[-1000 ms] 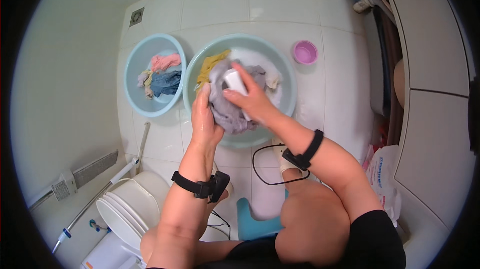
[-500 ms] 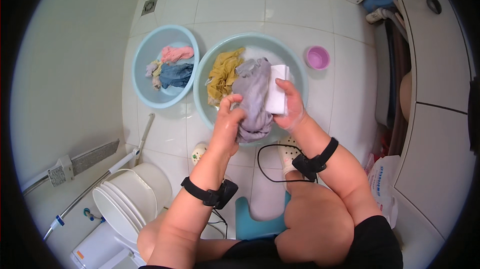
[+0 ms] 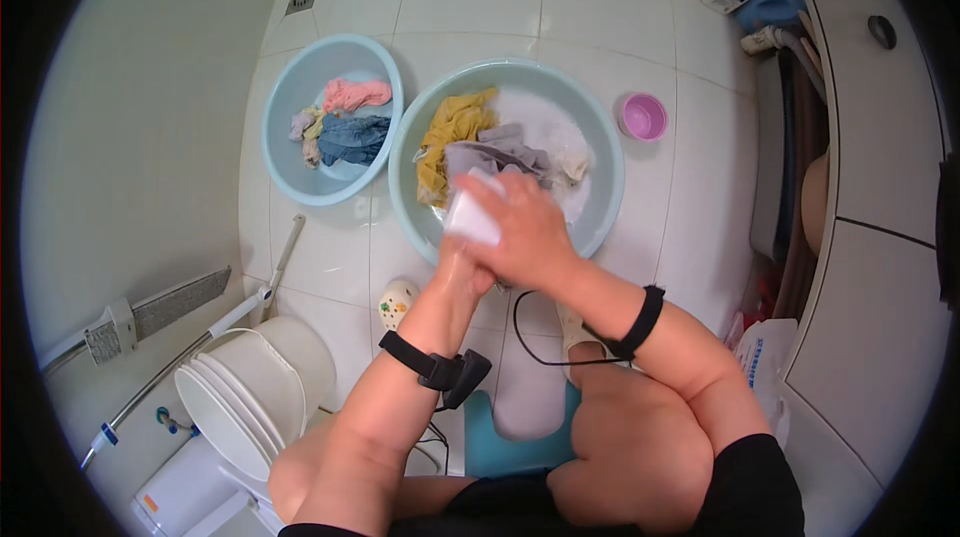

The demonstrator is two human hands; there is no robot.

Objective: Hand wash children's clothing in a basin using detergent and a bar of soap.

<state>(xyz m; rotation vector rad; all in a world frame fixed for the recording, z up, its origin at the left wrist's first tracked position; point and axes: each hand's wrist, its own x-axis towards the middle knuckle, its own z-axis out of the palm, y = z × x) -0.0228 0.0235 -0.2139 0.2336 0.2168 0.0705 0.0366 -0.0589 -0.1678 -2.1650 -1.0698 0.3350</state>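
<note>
While the right hand [image 3: 530,232] curls its fingers tight round a white bar of soap [image 3: 472,219] over the near rim of the big basin [image 3: 600,127], the left hand [image 3: 462,267] sits mostly hidden beneath it, grip unclear. The grey garment [image 3: 495,152] lies in the suds just beyond; I'd rub the soap firmly along it, low over the water.

Left hand [image 3: 462,272] mostly hidden under right hand [image 3: 525,232]; its grip unreadable. White block [image 3: 472,219] part-covered by fingers. Grey cloth [image 3: 500,152] near end hidden behind hands. Basin [image 3: 600,127] near rim covered.
</note>
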